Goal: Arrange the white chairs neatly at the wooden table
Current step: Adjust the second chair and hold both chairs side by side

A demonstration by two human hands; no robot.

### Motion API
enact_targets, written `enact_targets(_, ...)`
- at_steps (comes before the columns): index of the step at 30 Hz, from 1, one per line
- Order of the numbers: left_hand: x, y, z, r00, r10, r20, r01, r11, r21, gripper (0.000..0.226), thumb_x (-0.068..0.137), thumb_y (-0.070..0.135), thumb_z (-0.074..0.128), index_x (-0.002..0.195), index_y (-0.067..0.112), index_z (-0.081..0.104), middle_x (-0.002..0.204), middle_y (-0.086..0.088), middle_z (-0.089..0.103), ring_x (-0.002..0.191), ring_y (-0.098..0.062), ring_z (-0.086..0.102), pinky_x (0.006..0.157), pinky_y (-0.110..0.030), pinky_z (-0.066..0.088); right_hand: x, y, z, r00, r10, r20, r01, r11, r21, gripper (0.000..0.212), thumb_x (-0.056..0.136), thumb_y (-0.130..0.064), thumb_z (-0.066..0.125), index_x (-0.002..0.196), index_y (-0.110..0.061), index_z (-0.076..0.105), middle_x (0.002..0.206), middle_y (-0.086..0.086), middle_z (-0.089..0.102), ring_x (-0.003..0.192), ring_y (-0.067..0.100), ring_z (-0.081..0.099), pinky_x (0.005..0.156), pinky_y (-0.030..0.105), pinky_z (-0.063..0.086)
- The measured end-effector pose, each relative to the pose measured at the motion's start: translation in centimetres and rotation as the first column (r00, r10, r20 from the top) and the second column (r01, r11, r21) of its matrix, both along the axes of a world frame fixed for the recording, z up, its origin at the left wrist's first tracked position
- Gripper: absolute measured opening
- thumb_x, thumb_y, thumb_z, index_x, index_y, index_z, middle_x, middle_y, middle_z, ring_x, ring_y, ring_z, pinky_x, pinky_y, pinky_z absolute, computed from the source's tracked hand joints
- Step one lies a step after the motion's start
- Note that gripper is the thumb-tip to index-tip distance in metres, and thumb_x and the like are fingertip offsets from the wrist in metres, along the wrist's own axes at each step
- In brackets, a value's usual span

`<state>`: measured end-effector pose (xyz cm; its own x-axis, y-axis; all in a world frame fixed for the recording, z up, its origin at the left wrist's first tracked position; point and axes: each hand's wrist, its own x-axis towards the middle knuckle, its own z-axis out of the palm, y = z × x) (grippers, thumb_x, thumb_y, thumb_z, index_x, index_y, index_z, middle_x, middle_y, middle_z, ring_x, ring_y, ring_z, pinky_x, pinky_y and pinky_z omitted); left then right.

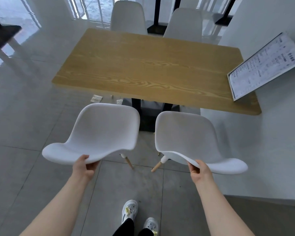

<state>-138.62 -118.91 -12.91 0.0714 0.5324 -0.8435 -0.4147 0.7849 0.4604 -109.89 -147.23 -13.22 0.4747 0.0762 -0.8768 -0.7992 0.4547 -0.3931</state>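
The left hand (83,165) grips the left chair's (99,132) backrest top; the right hand (200,169) grips the right chair's (191,138). Both chairs stand near the table (152,70).

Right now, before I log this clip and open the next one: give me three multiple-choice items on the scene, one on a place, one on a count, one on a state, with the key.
1. Where does the menu board stand?
A. on the table's right end, leaning on the wall
B. flat on the floor
C. on a chair seat

2. How many white chairs are in view?
A. two
B. three
C. four

3. What are the hands doing?
A. resting on the table
B. each gripping the top edge of a chair back
C. hanging free

Key: 1 A, the board's foot sits on the wooden table by the wall. 2 C, two near chairs and two far chairs. 3 B, the left hand and right hand each close on a backrest edge.
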Motion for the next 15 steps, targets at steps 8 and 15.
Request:
enact_targets(8,0.3,-2.2,0.0,0.993,-0.112,0.023,0.111,0.993,0.047,0.018,0.091,-0.002,0.043,0.088,0.011,0.055,0.059,0.0,0.071,0.051,-0.015,0.069,0.049,-0.031,0.058,-1.8,0.5,0.2,1.0,-0.004,0.031,0.004,1.0,-0.015,0.009,0.085,0.004,0.055,0.08,-0.004,0.053,0.087,0.009,0.059,0.081,0.021,0.062,0.06,0.031,0.059)
enact_targets(15,0.9,-3.5,-0.5,0.994,-0.095,0.05,0.092,0.994,0.064,0.017,0.089,-0.003,0.046,0.09,0.011,0.057,0.076,-0.003,0.07,0.061,-0.016,0.07,0.052,-0.032,0.059,-4.2,1.7,0.3,0.995,-0.044,0.086,0.042,0.999,0.021,0.013,0.086,0.004,0.054,0.097,-0.002,0.055,0.095,0.01,0.061,0.085,0.02,0.062,0.054,0.026,0.059)
